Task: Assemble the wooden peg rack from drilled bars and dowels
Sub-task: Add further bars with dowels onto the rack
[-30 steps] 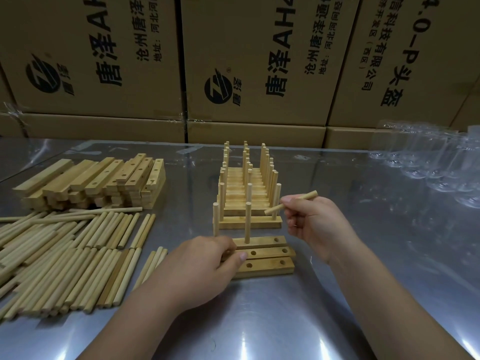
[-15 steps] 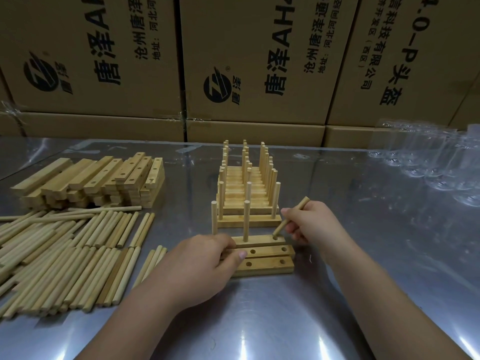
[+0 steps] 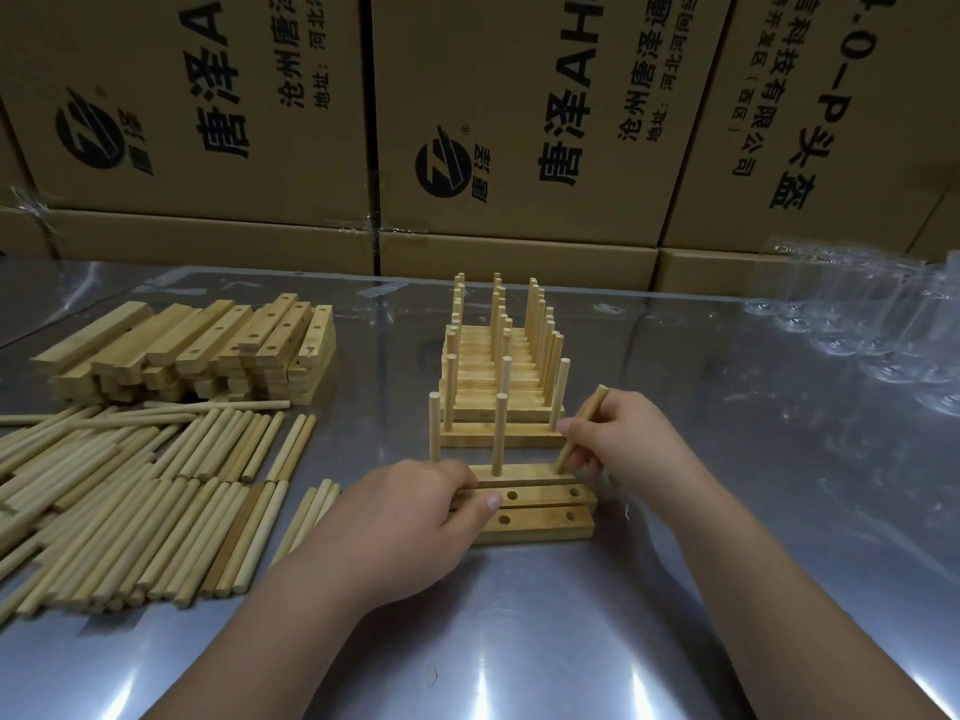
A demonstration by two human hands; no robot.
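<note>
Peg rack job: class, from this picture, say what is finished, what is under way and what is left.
Done: a row of finished racks stands behind, and the rear bar holds two upright dowels. In hand: the right hand angles a third dowel into its end hole while the left hand grips the rear bar. Left: two nearer bars have empty holes; stacked bars and loose dowels wait.

The shiny metal desk point(image 3: 519, 641) carries loose dowels point(image 3: 130, 501) near left, stacked drilled bars point(image 3: 197, 350) behind them, finished racks point(image 3: 498, 387) at centre, three bars point(image 3: 540, 511) just nearer, and clear glassware point(image 3: 883, 330) far right.
</note>
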